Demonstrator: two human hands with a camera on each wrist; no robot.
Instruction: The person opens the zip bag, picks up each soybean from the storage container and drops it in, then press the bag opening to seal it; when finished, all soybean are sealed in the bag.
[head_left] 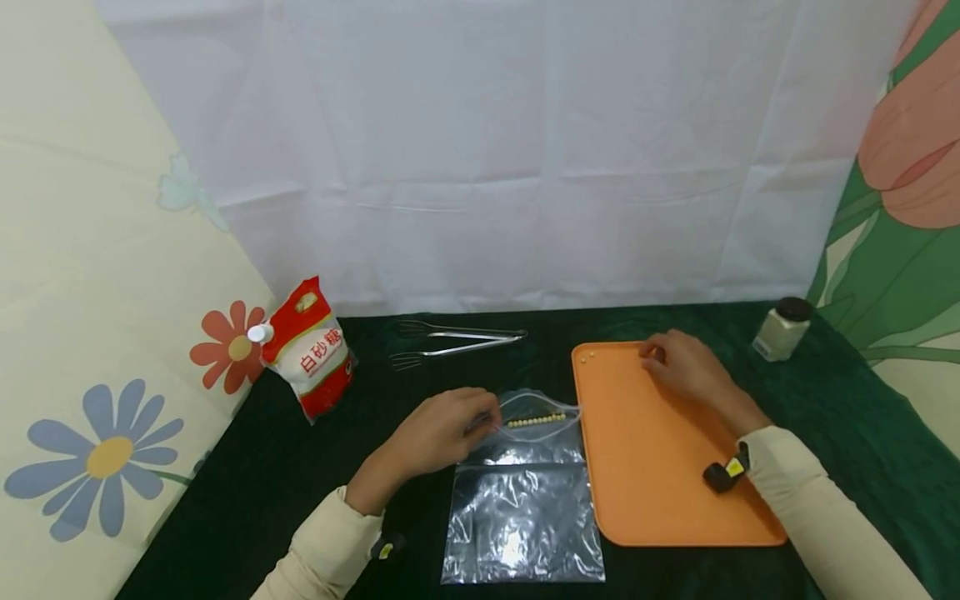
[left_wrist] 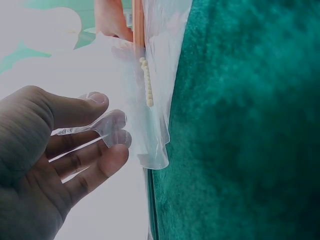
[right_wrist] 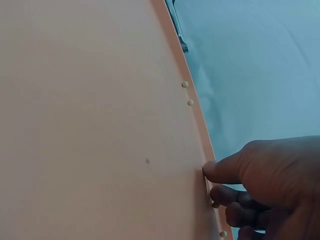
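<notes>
My left hand (head_left: 444,427) holds the side of a clear zip bag's open mouth, thumb on one side of the film and fingertips showing through it. The zip bag (head_left: 525,517) lies flat, its mouth spread wide. A row of small pale-yellow balls (left_wrist: 147,82), bean-like, rests inside near the mouth. My right hand (head_left: 686,371) is at the far rim of the orange tray (head_left: 660,467), thumb and index fingertips slightly apart at the edge. Several loose pale balls (right_wrist: 185,84) sit along that rim, one right beside the fingertips.
Left of the zip bag stands a red and white bag of white sugar (head_left: 311,350) with a white cap. Metal tongs (head_left: 465,343) lie behind the zip bag. A jar (head_left: 782,330) with a dark lid stands at the right back. Dark green cloth covers the table.
</notes>
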